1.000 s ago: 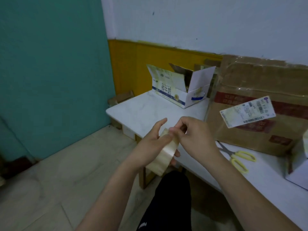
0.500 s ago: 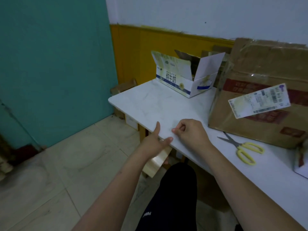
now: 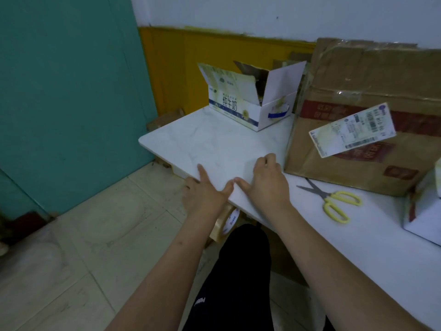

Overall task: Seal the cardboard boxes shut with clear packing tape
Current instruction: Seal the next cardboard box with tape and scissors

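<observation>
No box looks newly sealed: the milk box (image 3: pixel 250 103) stands open beyond the scissors (image 3: pixel 334 201) on the desk (image 3: pixel 214 149). The left hand (image 3: pixel 205 194) grips the tape roll (image 3: pixel 225 222) below the desk edge; the right hand (image 3: pixel 267 182), fingers curled, probably pinches tape. The brown box (image 3: pixel 353 139) crowds the scissors.

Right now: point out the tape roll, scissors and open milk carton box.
tape roll (image 3: pixel 226 223), head view, side of roll below table edge
scissors (image 3: pixel 334 203), head view, yellow handle
milk carton box (image 3: pixel 235 108), head view, printed front wall
</observation>
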Motion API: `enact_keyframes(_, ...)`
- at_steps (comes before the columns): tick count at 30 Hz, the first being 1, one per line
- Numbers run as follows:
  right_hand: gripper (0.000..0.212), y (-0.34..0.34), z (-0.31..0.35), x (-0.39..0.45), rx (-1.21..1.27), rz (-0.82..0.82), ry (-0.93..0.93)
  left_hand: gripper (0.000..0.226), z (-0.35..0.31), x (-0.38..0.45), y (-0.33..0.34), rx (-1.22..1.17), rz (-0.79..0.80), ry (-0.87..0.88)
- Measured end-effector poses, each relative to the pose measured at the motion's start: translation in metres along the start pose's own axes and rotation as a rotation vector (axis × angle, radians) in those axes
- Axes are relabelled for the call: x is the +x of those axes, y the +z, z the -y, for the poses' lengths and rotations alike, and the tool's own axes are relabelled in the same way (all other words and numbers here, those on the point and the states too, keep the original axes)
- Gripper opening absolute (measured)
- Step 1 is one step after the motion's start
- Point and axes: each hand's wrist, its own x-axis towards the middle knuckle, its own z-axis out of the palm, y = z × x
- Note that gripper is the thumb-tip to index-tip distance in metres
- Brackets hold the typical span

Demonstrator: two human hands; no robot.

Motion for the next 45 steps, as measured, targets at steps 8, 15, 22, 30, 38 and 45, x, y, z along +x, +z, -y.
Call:
enact_keyframes(8, 0.022, -0.1, -0.029, 0.006, 0.168, -0.637, -0.237, 0.065, -0.064, -0.009, -0.027, -0.232, -0.429, 0.398)
enact_keyframes(15, 0.043, -0.207, -0.096, 0.069, -0.09, -0.859, -0.02, 0.043, -0.196, 0.005, -0.048, -0.741, -0.232, 0.825)
enact_keyframes(22, 0.041, -0.198, -0.118, 0.09, -0.253, -0.661, -0.046, 0.057, -0.236, 0.021, -0.014, -0.773, -0.074, 0.748)
enact_keyframes(30, 0.058, -0.194, -0.119, 0.081, -0.301, -0.661, -0.061, 0.05, -0.226, 0.027, -0.007, -0.842, -0.065, 0.83)
enact_keyframes(38, 0.077, -0.201, -0.126, 0.073, -0.379, -0.554, -0.092, 0.064, -0.233, 0.021, -0.007, -0.77, -0.17, 0.832)
enact_keyframes(45, 0.091, -0.205, -0.143, 0.057, -0.372, -0.606, -0.11, 0.055, -0.229, 0.032, -0.006, -0.709, -0.092, 0.894)
